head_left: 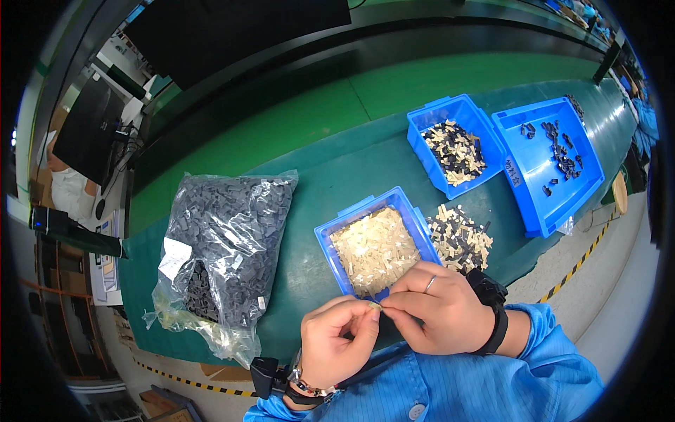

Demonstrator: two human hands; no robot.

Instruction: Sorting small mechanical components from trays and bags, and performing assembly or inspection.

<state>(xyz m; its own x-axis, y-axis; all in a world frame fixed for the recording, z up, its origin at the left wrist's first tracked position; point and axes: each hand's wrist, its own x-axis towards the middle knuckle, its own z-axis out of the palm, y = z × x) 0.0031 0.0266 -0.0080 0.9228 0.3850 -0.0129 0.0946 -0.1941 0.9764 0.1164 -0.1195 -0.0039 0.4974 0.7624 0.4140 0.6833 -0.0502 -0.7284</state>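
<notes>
My left hand (pixel 340 336) and my right hand (pixel 444 309) meet fingertip to fingertip in front of my body. Both are closed in a pinch on a small pale yellowish piece (pixel 375 306), mostly covered by the fingers; its exact kind is too small to tell. Just beyond them stands a blue bin (pixel 328 260) filled with small flat cream-coloured pieces (pixel 375 246). To the right of that bin, a loose pile of mixed black and cream pieces (pixel 460 243) lies on the green table mat (pixel 309 281).
A clear plastic bag of black parts (pixel 235 232) lies at left. At the far right, a blue bin (pixel 431 171) holds mixed black and cream pieces, beside a larger blue tray (pixel 527 200) with scattered black parts. A dark monitor (pixel 90 130) stands beyond the left table edge.
</notes>
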